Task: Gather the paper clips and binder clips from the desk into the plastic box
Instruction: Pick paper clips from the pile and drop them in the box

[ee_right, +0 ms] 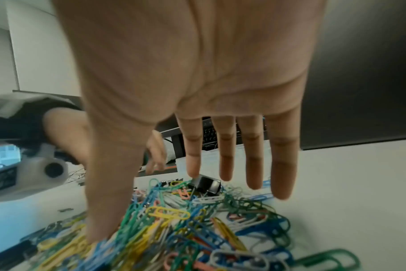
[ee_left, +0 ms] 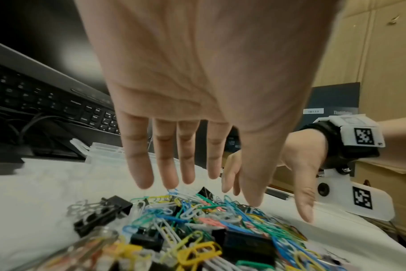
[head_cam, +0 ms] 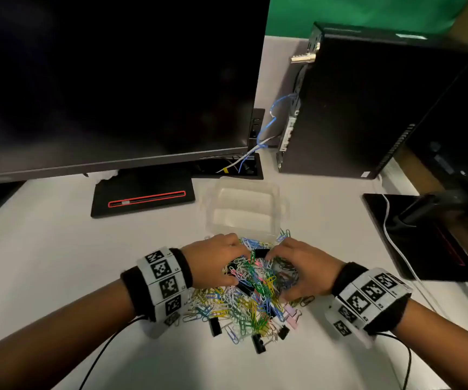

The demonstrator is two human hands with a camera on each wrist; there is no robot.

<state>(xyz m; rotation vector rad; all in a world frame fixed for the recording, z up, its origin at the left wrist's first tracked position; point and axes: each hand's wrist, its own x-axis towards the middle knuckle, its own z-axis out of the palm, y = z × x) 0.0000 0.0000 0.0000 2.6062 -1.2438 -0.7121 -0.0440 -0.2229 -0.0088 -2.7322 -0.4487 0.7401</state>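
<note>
A heap of coloured paper clips [head_cam: 255,294] mixed with black binder clips [head_cam: 258,342] lies on the white desk near its front. Behind it stands the clear plastic box [head_cam: 244,209], lid off, with nothing visible inside. My left hand [head_cam: 239,266] and right hand [head_cam: 277,277] cup the far part of the heap from either side. In the left wrist view the left hand [ee_left: 211,190] holds its fingers straight above the clips [ee_left: 197,220]. In the right wrist view the right hand [ee_right: 174,198] is also spread, thumb [ee_right: 104,210] dipped into the clips, fingers above a binder clip [ee_right: 206,183].
A dark monitor [head_cam: 114,80] on a black stand base [head_cam: 142,197] fills the back left. A black PC tower [head_cam: 368,108] with blue and white cables [head_cam: 266,136] stands back right. A second stand base [head_cam: 424,235] and white cable [head_cam: 393,237] lie right.
</note>
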